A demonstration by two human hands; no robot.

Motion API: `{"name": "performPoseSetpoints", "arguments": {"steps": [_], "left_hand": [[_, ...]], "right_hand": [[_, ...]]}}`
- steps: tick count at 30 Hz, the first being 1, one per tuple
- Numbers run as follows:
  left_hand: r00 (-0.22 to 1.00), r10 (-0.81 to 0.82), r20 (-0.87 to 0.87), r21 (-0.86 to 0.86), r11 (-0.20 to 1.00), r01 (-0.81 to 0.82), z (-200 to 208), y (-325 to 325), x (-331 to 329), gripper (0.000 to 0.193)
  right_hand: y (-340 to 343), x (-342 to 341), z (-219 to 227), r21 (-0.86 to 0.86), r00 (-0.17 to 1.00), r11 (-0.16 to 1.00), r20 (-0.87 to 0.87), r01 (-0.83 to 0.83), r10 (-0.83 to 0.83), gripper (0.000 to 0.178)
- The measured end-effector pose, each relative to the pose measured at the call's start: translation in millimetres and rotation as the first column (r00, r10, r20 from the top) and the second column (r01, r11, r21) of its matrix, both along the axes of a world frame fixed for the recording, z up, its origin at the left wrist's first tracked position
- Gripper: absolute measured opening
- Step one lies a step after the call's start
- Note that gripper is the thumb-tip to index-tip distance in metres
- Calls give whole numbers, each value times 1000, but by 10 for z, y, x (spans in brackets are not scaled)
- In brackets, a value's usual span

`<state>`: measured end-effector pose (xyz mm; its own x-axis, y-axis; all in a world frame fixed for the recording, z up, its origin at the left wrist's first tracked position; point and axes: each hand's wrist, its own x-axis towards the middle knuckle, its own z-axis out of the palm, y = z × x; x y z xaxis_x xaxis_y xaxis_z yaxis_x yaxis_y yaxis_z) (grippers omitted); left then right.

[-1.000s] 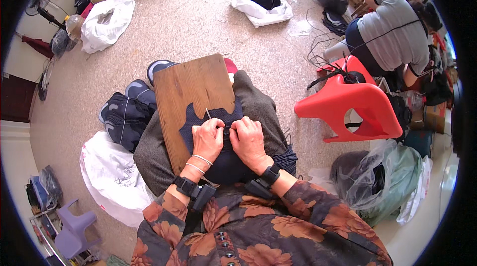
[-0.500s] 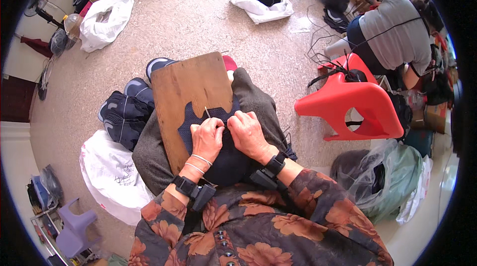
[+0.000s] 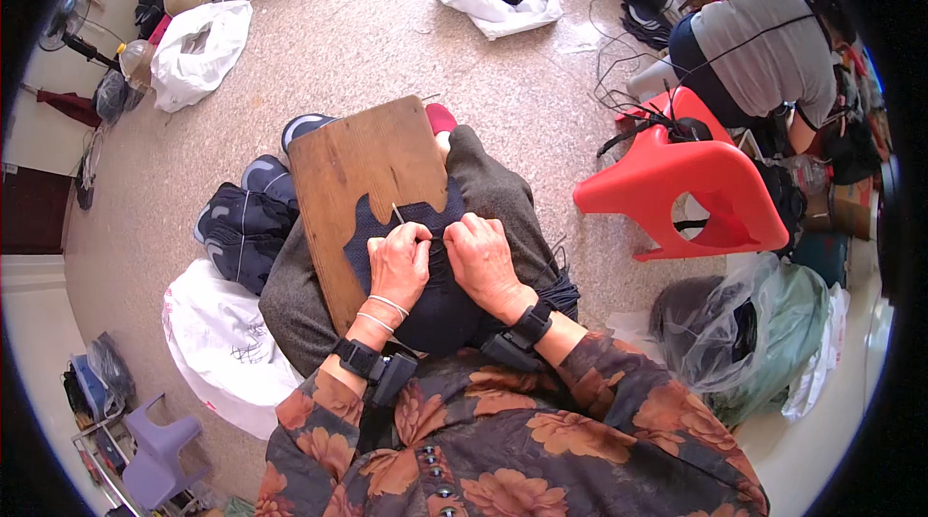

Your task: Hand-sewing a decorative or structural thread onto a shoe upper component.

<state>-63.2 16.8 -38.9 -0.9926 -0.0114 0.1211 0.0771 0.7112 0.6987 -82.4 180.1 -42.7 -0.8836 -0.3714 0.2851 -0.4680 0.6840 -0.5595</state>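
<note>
A wooden board [image 3: 358,150] lies across my lap, with navy woven fabric [image 3: 362,242] on its near part. My left hand [image 3: 399,264] is closed in a pinch over the fabric. A thin, pale, needle-like stick [image 3: 397,215] juts up past its fingers. Close beside it, my right hand [image 3: 480,261] is also pinched, fingertips almost meeting the left ones. Whatever lies between the right fingertips is too small to make out. Darker cloth [image 3: 435,309] spreads below both hands, between my wrists.
Dark shoe pieces tied in a bundle [image 3: 246,227] and a white bag [image 3: 227,343] lie to my left. A red plastic stool [image 3: 677,188] rests tipped over at right, near a seated person [image 3: 764,34]. A green plastic bag [image 3: 773,343] sits at the right.
The whole view has shifted slightly. Both hands stay pinched over the fabric, almost in the same place; the pale stick leans a little differently.
</note>
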Motion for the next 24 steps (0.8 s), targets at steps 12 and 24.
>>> {"name": "performPoseSetpoints", "arguments": {"steps": [12, 24], "left_hand": [[1000, 2, -26, -3, 1000, -2, -23, -17, 47, 5], [998, 10, -69, 54, 999, -6, -67, -25, 28, 10]], "right_hand": [[-88, 162, 122, -18, 992, 993, 52, 115, -114, 17], [-179, 123, 12, 40, 983, 985, 61, 170, -172, 11]]}}
